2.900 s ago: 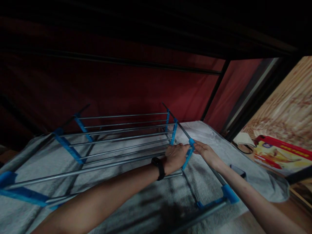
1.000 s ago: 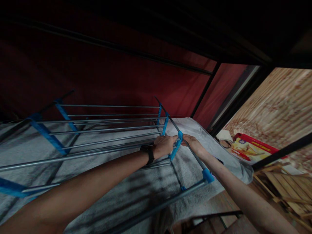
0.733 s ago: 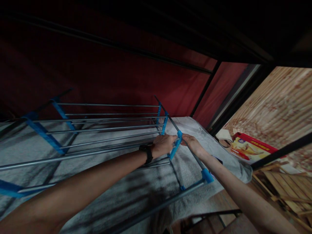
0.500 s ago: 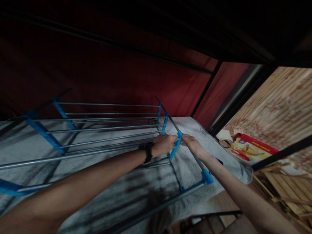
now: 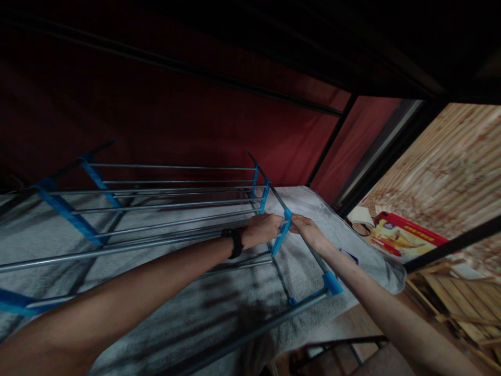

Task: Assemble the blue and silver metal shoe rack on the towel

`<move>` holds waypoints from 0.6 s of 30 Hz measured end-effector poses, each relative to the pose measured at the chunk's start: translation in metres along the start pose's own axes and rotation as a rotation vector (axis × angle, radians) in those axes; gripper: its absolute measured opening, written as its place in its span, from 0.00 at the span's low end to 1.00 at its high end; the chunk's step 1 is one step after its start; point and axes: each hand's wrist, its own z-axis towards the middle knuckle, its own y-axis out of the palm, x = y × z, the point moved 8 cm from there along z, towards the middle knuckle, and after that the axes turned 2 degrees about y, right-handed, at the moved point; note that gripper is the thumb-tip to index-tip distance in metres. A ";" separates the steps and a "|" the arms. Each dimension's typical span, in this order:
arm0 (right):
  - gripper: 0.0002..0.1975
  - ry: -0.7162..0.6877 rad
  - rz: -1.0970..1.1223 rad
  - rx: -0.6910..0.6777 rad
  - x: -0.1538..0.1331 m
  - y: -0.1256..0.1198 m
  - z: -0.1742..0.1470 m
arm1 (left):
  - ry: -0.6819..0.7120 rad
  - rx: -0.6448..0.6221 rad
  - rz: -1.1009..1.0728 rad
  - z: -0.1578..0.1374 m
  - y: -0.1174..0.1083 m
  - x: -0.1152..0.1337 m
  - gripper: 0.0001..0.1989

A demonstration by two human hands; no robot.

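Observation:
A rack of silvery metal tubes (image 5: pixel 172 203) and blue plastic brackets lies across a grey bedspread (image 5: pixel 242 292). My left hand (image 5: pixel 263 230), with a dark watch on the wrist, is closed around a tube end at the inner side of a blue bracket (image 5: pixel 278 241). From the outer side, my right hand (image 5: pixel 307 228) grips the same bracket at the long side pole (image 5: pixel 278 197); its fingertips are partly hidden. A blue corner joint (image 5: pixel 332 283) sits at the pole's near end, joined to a thick tube (image 5: pixel 270 328).
Blue brackets (image 5: pixel 72 216) carry the tubes' far-left ends. A red wall (image 5: pixel 195 125) and dark frame bars enclose the back. To the right are a red and yellow box (image 5: pixel 407 235) and wooden slats (image 5: pixel 462 300). A dark flat object (image 5: pixel 348 256) lies beside my right forearm.
Both hands keep their hold at the same bracket, with only a very slight shift. The view has tilted a little; the rack looks otherwise the same.

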 end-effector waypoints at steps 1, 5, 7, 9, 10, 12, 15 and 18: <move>0.24 -0.001 -0.002 -0.002 0.000 0.000 0.000 | -0.004 0.004 -0.001 0.001 0.000 0.000 0.15; 0.25 -0.001 0.007 0.006 0.002 0.001 0.000 | -0.014 -0.005 0.002 0.003 0.000 0.000 0.16; 0.25 0.003 0.017 0.021 0.003 0.000 0.001 | 0.005 -0.006 0.012 0.003 0.000 0.001 0.16; 0.26 0.002 0.018 0.027 0.004 0.000 0.002 | 0.035 -0.002 0.024 0.002 0.000 0.003 0.16; 0.26 0.000 0.014 0.025 0.004 0.000 0.003 | 0.040 0.003 0.035 0.002 0.000 0.003 0.16; 0.25 -0.004 0.006 0.015 0.003 0.000 0.003 | 0.032 0.017 0.066 0.000 0.001 0.002 0.15; 0.24 0.008 -0.021 0.000 0.004 -0.003 -0.001 | 0.028 0.043 0.140 -0.004 0.004 0.006 0.15; 0.21 0.019 -0.056 0.001 0.012 -0.012 -0.001 | 0.077 0.021 0.194 -0.005 0.009 0.014 0.15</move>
